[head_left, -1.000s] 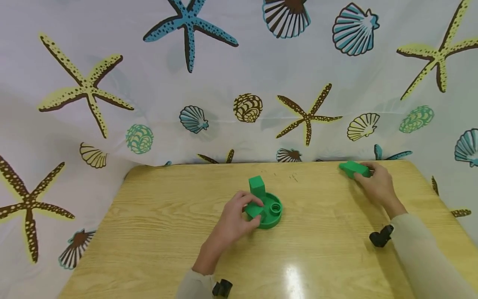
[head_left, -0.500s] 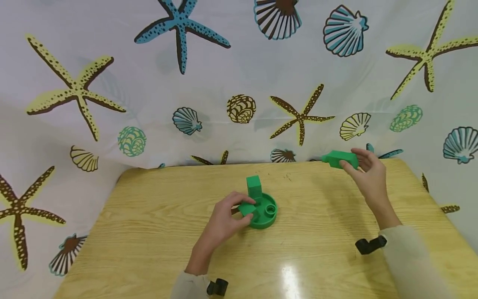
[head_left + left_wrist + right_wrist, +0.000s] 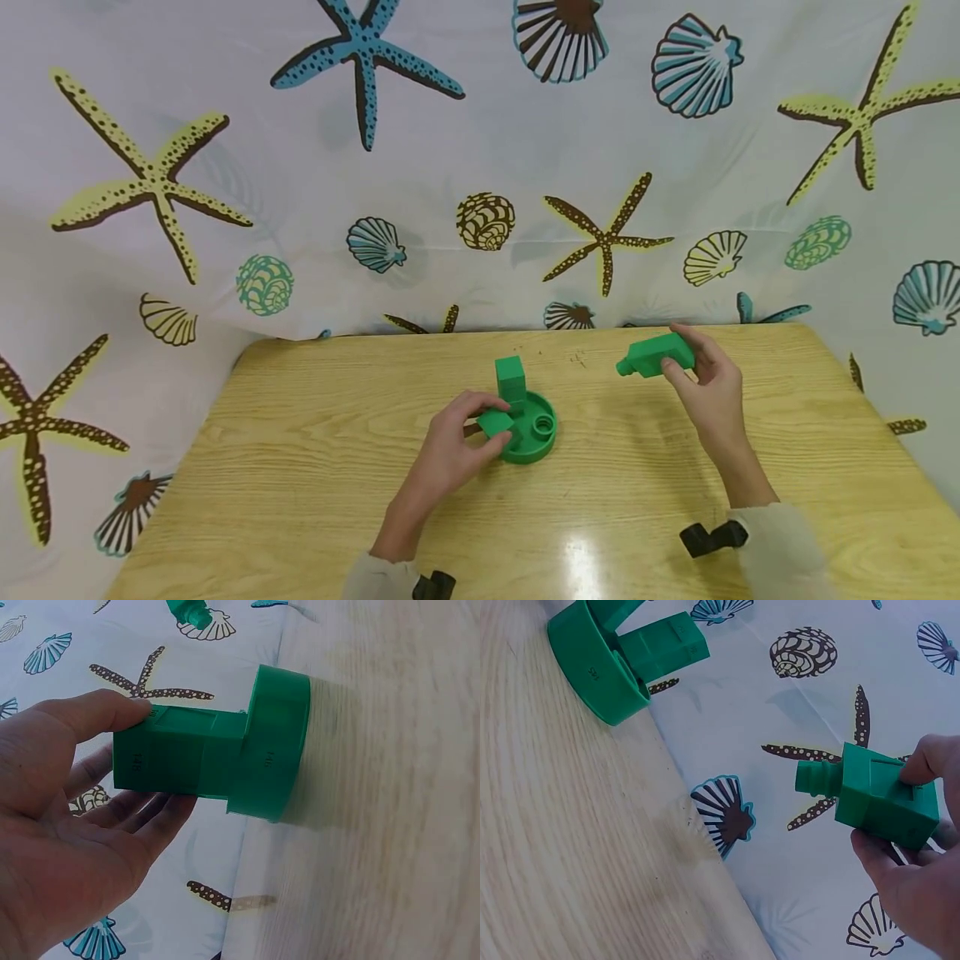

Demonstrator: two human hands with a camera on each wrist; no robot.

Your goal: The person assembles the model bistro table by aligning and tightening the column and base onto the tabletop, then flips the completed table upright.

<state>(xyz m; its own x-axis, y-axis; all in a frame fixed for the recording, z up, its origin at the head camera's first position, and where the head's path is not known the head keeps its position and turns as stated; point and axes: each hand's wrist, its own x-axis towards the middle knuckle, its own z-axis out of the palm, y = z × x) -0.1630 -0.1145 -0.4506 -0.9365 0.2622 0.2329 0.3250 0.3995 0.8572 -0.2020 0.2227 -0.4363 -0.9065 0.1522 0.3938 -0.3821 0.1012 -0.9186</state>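
A round green holder (image 3: 534,455) with a raised rim stands on the table; one ring socket (image 3: 543,426) shows inside it. Two square-bodied green bottles stand neck-down in the holder, the back one (image 3: 511,382) untouched. My left hand (image 3: 447,446) grips the nearer bottle (image 3: 172,754) between thumb and fingers, at its upturned base. To the right, my right hand (image 3: 711,396) pinches a third green bottle (image 3: 889,796) around its base end. That bottle is raised above the table and lies sideways, its ringed neck (image 3: 815,778) pointing left toward the holder.
The wooden table (image 3: 315,483) reaches back to a white cloth (image 3: 427,283) printed with starfish and shells. A black wrist camera (image 3: 712,538) sits on the right sleeve, another camera (image 3: 433,585) on the left one.
My right hand has lifted the third bottle off the back right of the table and carried it left, then nearer. The left hand keeps its grip at the holder.
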